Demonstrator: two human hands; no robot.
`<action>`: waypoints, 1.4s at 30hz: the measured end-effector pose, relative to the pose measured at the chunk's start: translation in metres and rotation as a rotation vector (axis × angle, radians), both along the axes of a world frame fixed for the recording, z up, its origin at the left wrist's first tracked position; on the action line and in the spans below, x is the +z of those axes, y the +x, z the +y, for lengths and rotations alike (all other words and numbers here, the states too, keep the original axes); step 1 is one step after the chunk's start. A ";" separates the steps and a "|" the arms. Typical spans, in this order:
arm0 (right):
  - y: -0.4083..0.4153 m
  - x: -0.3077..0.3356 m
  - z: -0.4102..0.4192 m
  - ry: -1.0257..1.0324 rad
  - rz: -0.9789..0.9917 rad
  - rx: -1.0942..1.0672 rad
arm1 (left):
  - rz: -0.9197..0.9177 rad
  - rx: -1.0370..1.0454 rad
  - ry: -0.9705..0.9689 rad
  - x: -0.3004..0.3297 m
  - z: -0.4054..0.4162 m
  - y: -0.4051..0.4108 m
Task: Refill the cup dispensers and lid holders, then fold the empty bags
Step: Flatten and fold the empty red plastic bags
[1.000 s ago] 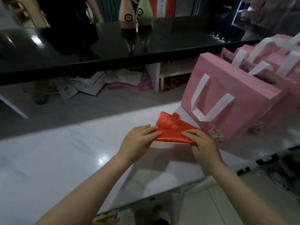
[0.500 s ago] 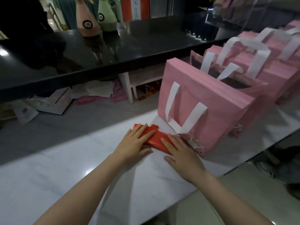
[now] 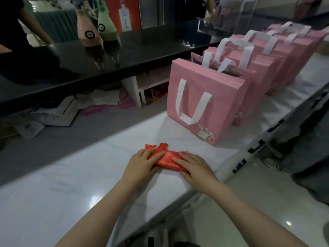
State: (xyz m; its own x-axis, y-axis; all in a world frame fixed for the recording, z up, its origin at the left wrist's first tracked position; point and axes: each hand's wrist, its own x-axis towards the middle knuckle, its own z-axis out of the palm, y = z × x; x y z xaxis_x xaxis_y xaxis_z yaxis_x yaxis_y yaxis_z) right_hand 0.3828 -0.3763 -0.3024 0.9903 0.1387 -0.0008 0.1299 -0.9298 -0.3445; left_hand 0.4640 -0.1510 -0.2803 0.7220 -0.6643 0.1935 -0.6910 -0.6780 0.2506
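Hands both down flat on a folded red plastic bag (image 3: pixel 166 157) near the front edge of the white marble bench (image 3: pixel 53 193). Left hand (image 3: pixel 142 164) covers the bag's left end, fingers straight and close together, pressing it against the benchtop. Right hand (image 3: pixel 195 166) covers the right end the same way — fingers extended, palm down, not curled round anything. Bag is a compact, flattened strip between and under the two hands; its ragged far edge sticks out just beyond the left fingertips.

Further back on the bench, to the right — a row of pink gift bags (image 3: pixel 204 104) with white ribbon handles, standing upright one behind another and receding toward the top right. Nearest one sits apart from the red bag, small floral decoration at its lower corner.

Behind the bench: a glossy black counter (image 3: pixel 142 50) carrying a pink bottle (image 3: pixel 88 31) and a green bottle (image 3: pixel 106 25) side by side. Under that counter, papers and a white box (image 3: pixel 58 113) lie on the grey floor. Another person's arm (image 3: pixel 30 24) shows at top left. At right, someone's shoe (image 3: pixel 274 164) on the tiled floor.
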 end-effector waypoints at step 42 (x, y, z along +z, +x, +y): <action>-0.525 -0.011 -0.322 1.391 -0.347 -1.487 | 0.844 -0.555 0.065 0.000 -0.460 -0.370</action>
State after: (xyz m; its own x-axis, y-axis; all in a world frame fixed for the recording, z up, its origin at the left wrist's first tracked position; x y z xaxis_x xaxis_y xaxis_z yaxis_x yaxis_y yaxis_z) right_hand -0.1426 -0.6982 -0.3138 0.2572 -0.8525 -0.4551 -0.1114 0.4416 -0.8903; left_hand 0.0941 -0.6112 -0.2806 0.1923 -0.9387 -0.2863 -0.5270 -0.3448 0.7768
